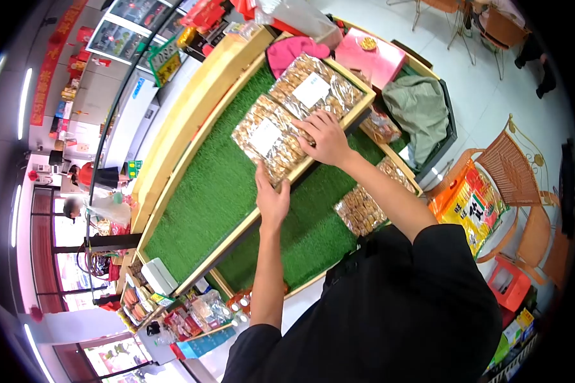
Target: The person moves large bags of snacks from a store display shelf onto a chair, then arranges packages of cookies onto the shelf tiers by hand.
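Two clear packs of brown snack pieces with white labels lie side by side on green artificial turf (198, 210) in a wooden-edged display. My left hand (272, 198) touches the lower edge of the nearer pack (250, 121), its thumb and fingers apart. On the right end of that same pack, close to the farther pack (294, 75), rests my right hand (326, 137) with its fingers spread. More packs of similar pieces (358, 214) lie on the lower turf shelf.
A pink cloth (294, 51) and a pink box (370, 56) sit beyond the packs. Right of them is a grey-green cloth (418, 105). A wicker chair (508, 163) and a colourful bag (469, 207) stand at right. A person (99, 175) is far left.
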A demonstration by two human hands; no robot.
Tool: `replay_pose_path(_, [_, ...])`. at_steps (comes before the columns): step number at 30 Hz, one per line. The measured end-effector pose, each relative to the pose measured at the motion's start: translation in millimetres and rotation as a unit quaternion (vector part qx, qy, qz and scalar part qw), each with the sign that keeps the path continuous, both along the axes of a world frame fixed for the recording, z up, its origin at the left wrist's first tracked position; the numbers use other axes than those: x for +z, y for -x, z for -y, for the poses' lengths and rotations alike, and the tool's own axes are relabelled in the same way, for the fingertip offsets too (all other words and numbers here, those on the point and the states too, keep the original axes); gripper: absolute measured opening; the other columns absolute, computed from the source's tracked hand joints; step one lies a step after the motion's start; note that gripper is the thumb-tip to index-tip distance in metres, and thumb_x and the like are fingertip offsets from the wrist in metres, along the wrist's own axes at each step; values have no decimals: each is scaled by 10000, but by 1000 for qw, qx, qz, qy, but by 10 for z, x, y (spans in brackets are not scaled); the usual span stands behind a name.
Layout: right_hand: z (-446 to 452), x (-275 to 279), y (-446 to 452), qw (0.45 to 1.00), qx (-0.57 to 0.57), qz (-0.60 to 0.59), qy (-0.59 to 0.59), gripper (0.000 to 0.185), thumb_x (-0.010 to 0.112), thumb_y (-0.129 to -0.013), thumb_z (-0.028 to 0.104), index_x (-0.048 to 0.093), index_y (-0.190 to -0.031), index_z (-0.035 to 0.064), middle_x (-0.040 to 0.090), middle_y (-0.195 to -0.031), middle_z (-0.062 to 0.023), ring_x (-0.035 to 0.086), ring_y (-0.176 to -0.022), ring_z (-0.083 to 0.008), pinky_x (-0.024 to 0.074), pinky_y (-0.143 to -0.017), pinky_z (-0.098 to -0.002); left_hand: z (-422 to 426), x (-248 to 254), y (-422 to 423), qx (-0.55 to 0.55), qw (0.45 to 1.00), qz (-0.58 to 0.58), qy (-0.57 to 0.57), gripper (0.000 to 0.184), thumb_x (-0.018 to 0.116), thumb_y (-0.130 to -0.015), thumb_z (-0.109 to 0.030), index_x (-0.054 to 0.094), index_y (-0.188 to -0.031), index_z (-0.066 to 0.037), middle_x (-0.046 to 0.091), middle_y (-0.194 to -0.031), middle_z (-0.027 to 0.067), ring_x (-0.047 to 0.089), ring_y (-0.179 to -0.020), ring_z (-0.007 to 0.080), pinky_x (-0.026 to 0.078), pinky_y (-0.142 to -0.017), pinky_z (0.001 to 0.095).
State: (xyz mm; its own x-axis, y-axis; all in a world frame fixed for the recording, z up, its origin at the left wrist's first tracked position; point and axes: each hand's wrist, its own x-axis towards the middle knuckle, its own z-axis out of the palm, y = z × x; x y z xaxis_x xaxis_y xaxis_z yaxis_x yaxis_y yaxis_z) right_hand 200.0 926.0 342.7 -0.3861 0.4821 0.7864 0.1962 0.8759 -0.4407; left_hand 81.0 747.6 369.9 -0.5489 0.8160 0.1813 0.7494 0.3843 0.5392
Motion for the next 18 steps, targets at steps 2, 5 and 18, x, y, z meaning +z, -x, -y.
replay_pose_path(2, [-13, -26, 7, 1000, 1, -6, 14, 343, 613, -770, 231, 610, -1082, 89, 567, -878, -59, 517, -916, -241, 377, -875, -386, -38, 28, -32, 27, 999, 32, 17, 708, 564, -837, -179, 197, -1431, -62, 304, -1435, 177, 378, -1280, 330, 318, -1053, 379])
replay_pose_path(5, [-37, -113, -1, 996, 38, -68, 33, 231, 653, -736, 190, 609, -934, 80, 599, -869, -58, 545, -911, -256, 395, -851, -388, -121, -79, -72, 90, 995, 9, -30, 688, 578, -791, -176, 273, -1401, -88, 382, -1387, 153, 503, -1168, 320, 431, -949, 387])
replay_pose_path(18, [-22, -16, -23, 995, 42, 44, 83, 190, 578, -726, 59, 559, -915, 65, 527, -939, -90, 487, -992, -272, 366, -870, -402, -104, -75, -168, 116, 986, 39, -113, 626, 620, -803, -107, 337, -1362, -119, 509, -1248, 173, 569, -1036, 277, 504, -835, 359])
